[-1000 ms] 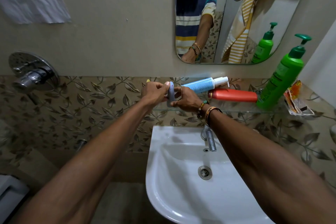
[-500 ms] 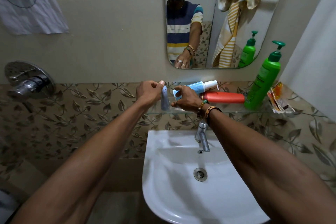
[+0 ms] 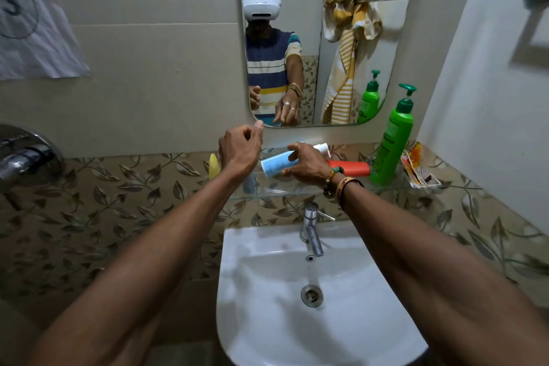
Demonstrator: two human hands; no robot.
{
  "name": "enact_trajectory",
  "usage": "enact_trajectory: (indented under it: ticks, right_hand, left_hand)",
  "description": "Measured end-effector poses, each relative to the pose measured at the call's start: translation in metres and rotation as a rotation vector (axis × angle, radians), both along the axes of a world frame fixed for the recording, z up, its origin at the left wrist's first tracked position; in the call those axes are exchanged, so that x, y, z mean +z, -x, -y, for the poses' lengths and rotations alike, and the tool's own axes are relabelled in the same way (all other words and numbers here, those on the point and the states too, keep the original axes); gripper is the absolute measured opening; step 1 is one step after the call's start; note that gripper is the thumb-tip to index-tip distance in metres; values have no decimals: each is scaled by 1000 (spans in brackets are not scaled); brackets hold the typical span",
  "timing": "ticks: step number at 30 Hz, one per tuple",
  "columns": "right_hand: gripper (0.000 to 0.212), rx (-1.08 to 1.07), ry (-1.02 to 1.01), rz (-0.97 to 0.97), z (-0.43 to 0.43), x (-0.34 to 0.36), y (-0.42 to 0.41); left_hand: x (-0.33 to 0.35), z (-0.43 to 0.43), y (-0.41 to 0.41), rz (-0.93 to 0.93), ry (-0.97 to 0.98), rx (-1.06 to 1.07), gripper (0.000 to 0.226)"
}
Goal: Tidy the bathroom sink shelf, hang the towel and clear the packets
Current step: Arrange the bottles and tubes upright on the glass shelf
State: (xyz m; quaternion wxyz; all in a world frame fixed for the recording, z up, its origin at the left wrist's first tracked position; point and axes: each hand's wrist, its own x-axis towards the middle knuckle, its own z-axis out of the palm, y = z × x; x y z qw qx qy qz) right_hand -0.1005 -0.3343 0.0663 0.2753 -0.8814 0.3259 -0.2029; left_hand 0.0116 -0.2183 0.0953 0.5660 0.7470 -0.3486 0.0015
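The person's right hand [image 3: 309, 162] is wrapped over the blue bottle [image 3: 274, 164], which is lying on its side on the glass shelf [image 3: 282, 192]. Its long axis runs left to right, with the base poking out left of the hand and the white pump end sticking out up and to the right. So the right hand is the one on it. The left hand [image 3: 240, 151] hovers just beside the base, fingers loosely curled and holding nothing.

Under the left wrist a small grey tube [image 3: 249, 183] stands upright on the shelf, with a yellow thing [image 3: 214, 166] further left. An orange bottle [image 3: 352, 168] lies flat behind the right wrist, its axis also left to right. The green pump bottle [image 3: 392, 145] stands upright near the shelf's right end, and the packets [image 3: 419, 171] sit past it in the corner.

Best guess is that the blue bottle needs tipping up onto its base. The towel [image 3: 352, 38], seen in the mirror, is bunched over the rail, so that looks undone.
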Motion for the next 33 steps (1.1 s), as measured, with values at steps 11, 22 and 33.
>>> enact_trajectory:
  ticks: [11, 22, 33]
  right_hand:
    - [77, -66, -53, 13, 29, 3, 23]
    - [50, -58, -75, 15, 60, -15, 27]
    - [32, -5, 29, 23, 76, -40, 28]
  left_hand:
    - [-2, 38, 21, 84, -56, -123, 28]
    - [-22, 75, 17, 118, -243, -78, 19]
    - [-58, 107, 9, 126, -452, -103, 35]
